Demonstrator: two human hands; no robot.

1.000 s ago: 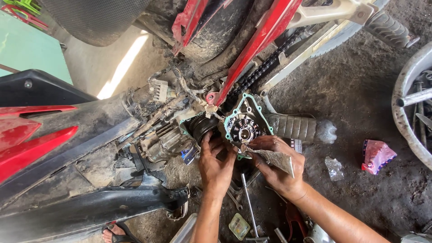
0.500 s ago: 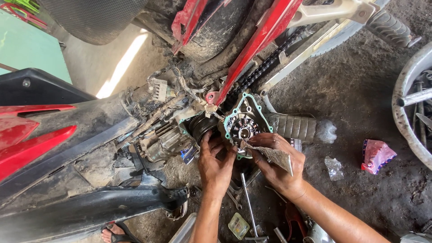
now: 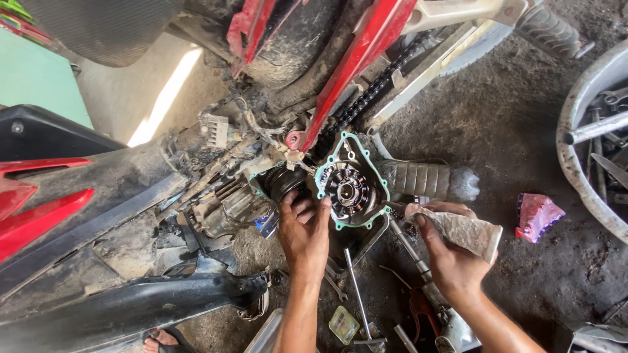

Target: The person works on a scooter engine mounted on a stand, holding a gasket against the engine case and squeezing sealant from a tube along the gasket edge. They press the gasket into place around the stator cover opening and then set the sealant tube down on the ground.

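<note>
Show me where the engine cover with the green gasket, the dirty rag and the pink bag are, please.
engine cover (image 3: pixel 350 191): head view, on the round coil part at its centre.
dirty rag (image 3: pixel 466 230): head view, on the middle of the cloth.
pink bag (image 3: pixel 536 214): head view, on its crumpled middle.
</note>
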